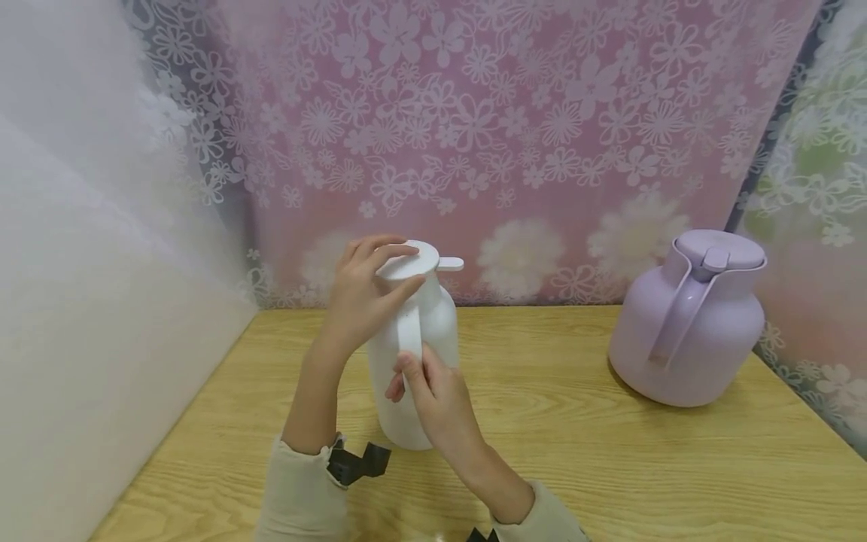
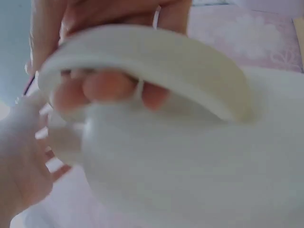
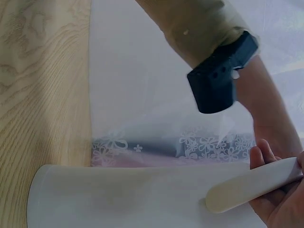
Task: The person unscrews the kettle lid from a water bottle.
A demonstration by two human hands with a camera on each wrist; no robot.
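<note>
A white thermos jug (image 1: 443, 320) stands on the table, its handle facing me. On top, my left hand (image 1: 355, 305) grips the round white lid (image 1: 420, 260), fingers over it and thumb on the near side. A flat white tab (image 1: 451, 263) juts out to the right at lid height. My right hand (image 1: 443, 403) holds the jug's handle (image 1: 409, 331), thumb on its outer face. In the left wrist view, right-hand fingers (image 2: 109, 85) curl through the loop of the handle (image 2: 199, 71). The right wrist view shows the jug's lower body (image 3: 118, 194) beside the table.
A lilac thermos jug (image 1: 704, 331) stands at the right of the wooden table (image 1: 542, 421), its lid on. Pink flowered cloth (image 1: 474, 150) hangs behind the table, and a white sheet (image 1: 101, 301) is on the left. A black wrist camera (image 1: 359, 461) sits on my left sleeve.
</note>
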